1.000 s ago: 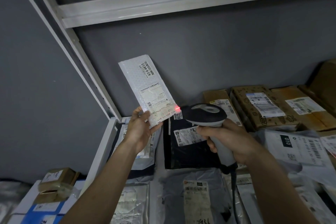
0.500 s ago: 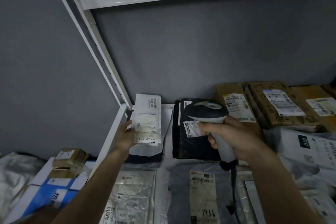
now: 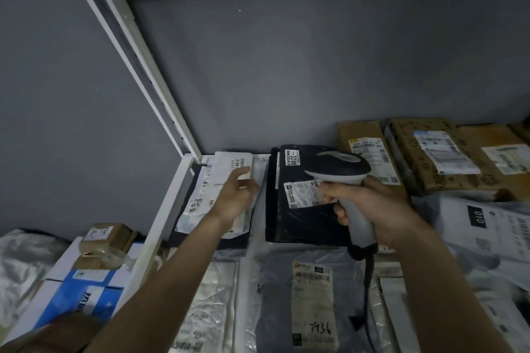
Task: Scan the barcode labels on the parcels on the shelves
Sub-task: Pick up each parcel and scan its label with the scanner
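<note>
The left hand point(image 3: 236, 199) reaches forward with its arm outstretched, fingers loosely extended and resting on the white mailer point(image 3: 220, 178), which lies flat at the shelf's point(image 3: 172, 198) back left corner. Just beside it lies a black parcel point(image 3: 298, 209) with white labels. The right hand point(image 3: 364, 206), wrist bent, grips the scanner point(image 3: 341, 178) by its handle, the head held above the black parcel.

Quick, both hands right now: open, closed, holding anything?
Left hand: open, fingers relaxed over the white envelope lying on the shelf, gripping nothing.
Right hand: closed round the barcode scanner handle.
</note>
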